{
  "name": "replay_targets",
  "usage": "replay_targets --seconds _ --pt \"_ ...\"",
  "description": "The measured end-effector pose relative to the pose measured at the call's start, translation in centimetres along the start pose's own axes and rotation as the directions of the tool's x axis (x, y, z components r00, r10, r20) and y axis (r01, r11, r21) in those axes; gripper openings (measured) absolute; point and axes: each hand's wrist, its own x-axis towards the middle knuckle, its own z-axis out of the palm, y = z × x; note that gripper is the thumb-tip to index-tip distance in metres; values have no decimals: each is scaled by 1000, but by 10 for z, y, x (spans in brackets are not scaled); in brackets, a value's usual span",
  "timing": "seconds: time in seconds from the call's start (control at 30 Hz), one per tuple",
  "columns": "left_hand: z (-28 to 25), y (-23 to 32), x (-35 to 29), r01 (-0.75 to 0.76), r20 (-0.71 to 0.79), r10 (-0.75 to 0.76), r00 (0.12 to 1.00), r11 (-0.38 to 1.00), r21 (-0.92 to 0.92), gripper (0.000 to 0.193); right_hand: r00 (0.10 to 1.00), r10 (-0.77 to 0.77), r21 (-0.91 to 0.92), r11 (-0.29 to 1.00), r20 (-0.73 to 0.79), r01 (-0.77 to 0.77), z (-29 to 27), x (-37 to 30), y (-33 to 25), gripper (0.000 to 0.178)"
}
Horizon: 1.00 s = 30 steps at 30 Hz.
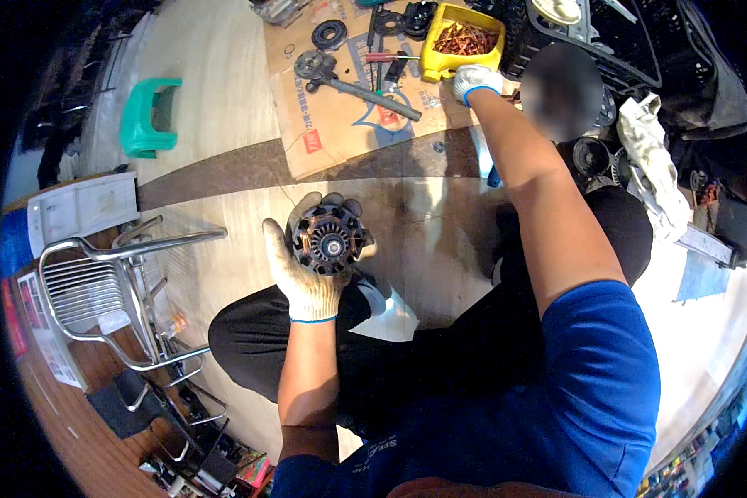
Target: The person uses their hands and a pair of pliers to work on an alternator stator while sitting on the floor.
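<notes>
My left hand (300, 270), in a white knitted work glove with a grey palm, holds a motor armature (332, 238). The armature is round and dark, with copper windings and a central shaft end facing up; the fingers wrap behind it and the thumb stands out to the left. My right hand (477, 80), also gloved, is stretched far forward to the near right corner of a yellow cut-open container (463, 60). Reddish copper scraps (465, 39) lie in that container. The right hand looks curled, and what is in its fingers is hidden.
A flattened cardboard sheet (307, 124) carries a long-handled metal tool (365, 93), a black ring (329, 35) and a red-handled screwdriver (390, 57). At left stand a green plastic stool (148, 116) and a metal chair (83, 290). A black crate (631, 50) and white cloth (651, 166) lie right.
</notes>
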Motion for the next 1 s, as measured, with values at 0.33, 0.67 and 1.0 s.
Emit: replay_targets --seconds 0.33,0.67,1.0 --pt "-18 14 -1 -17 54 17 998 1000 -1 70 999 33 86 996 -29 -30 -37 -28 5 39" --pt "-9 4 -12 45 -138 -48 989 999 -28 72 440 -821 539 200 -363 818 -201 -205 -48 36" --pt "13 -4 -41 96 94 -94 991 995 -14 52 283 -884 200 221 -373 955 -200 -347 -51 44"
